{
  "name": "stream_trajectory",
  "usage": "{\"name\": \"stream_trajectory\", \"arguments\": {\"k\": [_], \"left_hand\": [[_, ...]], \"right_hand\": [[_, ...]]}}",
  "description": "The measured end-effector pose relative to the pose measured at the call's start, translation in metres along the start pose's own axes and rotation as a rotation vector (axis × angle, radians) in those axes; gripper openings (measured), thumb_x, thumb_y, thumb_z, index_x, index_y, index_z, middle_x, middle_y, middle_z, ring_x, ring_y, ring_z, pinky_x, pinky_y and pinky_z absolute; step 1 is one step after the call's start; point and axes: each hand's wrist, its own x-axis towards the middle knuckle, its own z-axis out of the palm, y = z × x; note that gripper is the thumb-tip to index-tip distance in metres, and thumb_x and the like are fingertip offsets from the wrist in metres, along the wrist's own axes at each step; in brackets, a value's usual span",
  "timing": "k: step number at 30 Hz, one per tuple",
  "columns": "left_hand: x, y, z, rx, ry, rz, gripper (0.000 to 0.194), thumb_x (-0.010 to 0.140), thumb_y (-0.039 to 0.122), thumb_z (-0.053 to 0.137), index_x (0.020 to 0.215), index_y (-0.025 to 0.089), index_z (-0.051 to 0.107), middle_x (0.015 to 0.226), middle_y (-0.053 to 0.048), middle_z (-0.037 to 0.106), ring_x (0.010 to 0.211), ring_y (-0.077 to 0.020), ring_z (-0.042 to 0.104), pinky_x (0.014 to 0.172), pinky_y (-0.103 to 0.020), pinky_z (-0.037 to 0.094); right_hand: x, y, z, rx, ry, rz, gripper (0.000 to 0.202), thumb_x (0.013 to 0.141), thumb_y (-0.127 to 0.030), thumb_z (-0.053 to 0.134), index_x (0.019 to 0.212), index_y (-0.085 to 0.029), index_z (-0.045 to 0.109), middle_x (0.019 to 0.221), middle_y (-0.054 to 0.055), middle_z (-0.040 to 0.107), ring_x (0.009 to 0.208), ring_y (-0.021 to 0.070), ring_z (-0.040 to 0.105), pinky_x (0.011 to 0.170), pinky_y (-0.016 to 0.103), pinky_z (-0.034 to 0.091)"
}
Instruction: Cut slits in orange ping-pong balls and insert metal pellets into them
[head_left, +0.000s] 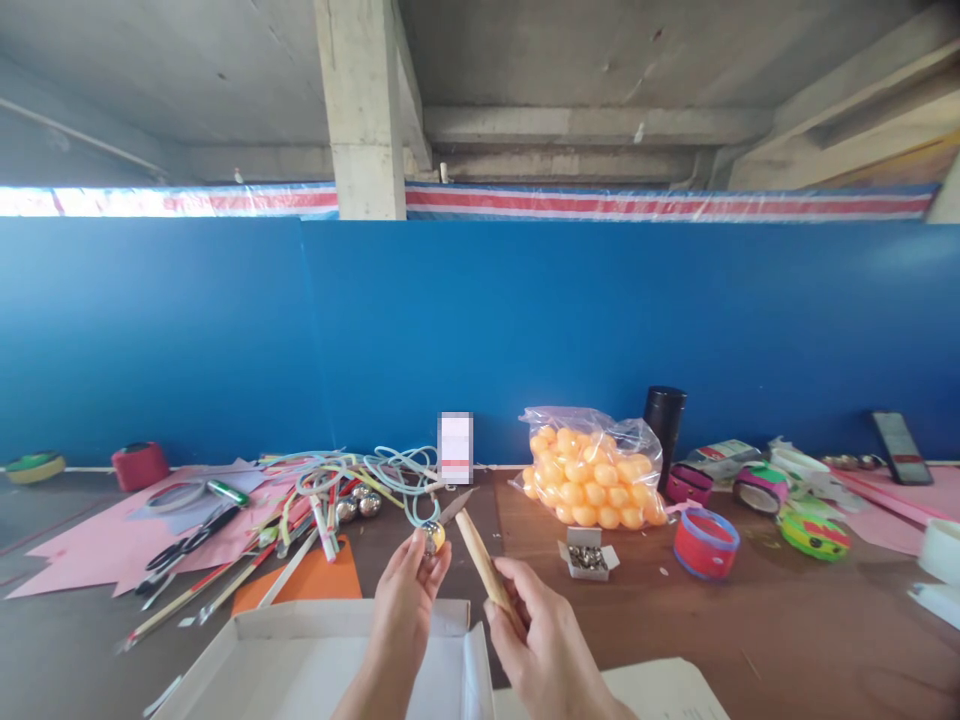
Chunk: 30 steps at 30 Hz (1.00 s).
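My left hand (409,590) pinches a shiny metal ball (433,538) between thumb and fingers. The ball looks silver with a yellowish sheen. A hammer is gripped in my right hand (536,625), its pale wooden handle (484,560) slanting up and to the left. Its dark, pointed metal head (454,506) lies crosswise at the top, just above and right of the ball. Whether head and ball touch, I cannot tell. Both hands are above the near part of the table, over an open white box (300,660). More shiny balls (360,502) lie behind my left hand.
Pale blue cords (405,470), rods, scissors (187,545) and pink paper (82,540) crowd the left. A clear bag of orange balls (592,480) stands behind a small box of metal bits (589,556). Rightward are a red-and-blue roll (706,543) and a phone (900,447).
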Motion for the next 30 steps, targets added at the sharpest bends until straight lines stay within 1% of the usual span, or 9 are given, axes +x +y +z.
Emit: {"name": "stream_trajectory", "arguments": {"k": [5,11,16,21,25,30], "left_hand": [[-0.0020,0.0020,0.0030,-0.003,0.009,-0.003,0.005,0.077,0.015,0.059,0.076,0.010,0.061,0.076,-0.009,0.067,0.070,-0.0156,0.067,0.073,-0.028,0.054],[-0.0023,0.0024,0.0037,-0.005,0.013,0.008,0.004,0.076,0.012,0.058,0.075,0.011,0.061,0.068,-0.004,0.064,0.066,-0.0130,0.066,0.072,-0.027,0.054],[-0.0022,0.0015,0.0020,0.011,0.009,0.017,0.004,0.074,0.015,0.062,0.075,0.011,0.061,0.071,-0.005,0.065,0.066,-0.0136,0.066,0.073,-0.028,0.054],[0.0001,-0.0002,-0.0006,0.007,0.002,0.029,0.003,0.073,0.014,0.063,0.074,0.012,0.061,0.069,-0.004,0.064,0.067,-0.0134,0.065,0.074,-0.029,0.054],[0.0014,-0.0021,-0.0028,0.048,-0.014,0.026,0.015,0.070,0.019,0.067,0.082,0.013,0.062,0.074,-0.005,0.065,0.067,-0.0144,0.065,0.072,-0.029,0.053],[0.0027,-0.0040,-0.0049,0.116,-0.002,0.016,0.032,0.065,0.025,0.071,0.094,0.014,0.062,0.073,-0.005,0.064,0.060,-0.0126,0.063,0.060,-0.026,0.052]], "right_hand": [[-0.0007,0.0003,0.0012,-0.011,-0.003,-0.020,0.031,0.079,-0.016,0.047,0.109,-0.022,0.049,0.081,0.001,0.062,0.069,0.0153,0.059,0.065,0.022,0.046],[0.0003,-0.0005,0.0010,-0.092,-0.035,-0.014,0.034,0.076,-0.012,0.046,0.109,-0.021,0.050,0.084,0.002,0.064,0.073,0.0171,0.060,0.063,0.022,0.046],[0.0002,-0.0016,-0.0011,-0.062,-0.019,-0.015,0.034,0.078,-0.013,0.046,0.111,-0.022,0.047,0.084,0.001,0.063,0.072,0.0156,0.060,0.067,0.022,0.046],[-0.0007,0.0021,0.0017,-0.096,-0.035,-0.018,0.033,0.076,-0.012,0.046,0.108,-0.022,0.049,0.081,0.001,0.063,0.070,0.0161,0.059,0.063,0.022,0.045],[-0.0006,0.0015,0.0012,-0.060,-0.012,-0.024,0.034,0.077,-0.013,0.046,0.110,-0.022,0.049,0.083,0.001,0.063,0.071,0.0155,0.059,0.066,0.022,0.046],[0.0009,-0.0013,-0.0013,-0.061,-0.017,-0.021,0.031,0.078,-0.013,0.045,0.107,-0.022,0.050,0.081,0.001,0.063,0.069,0.0151,0.058,0.064,0.021,0.046]]}}
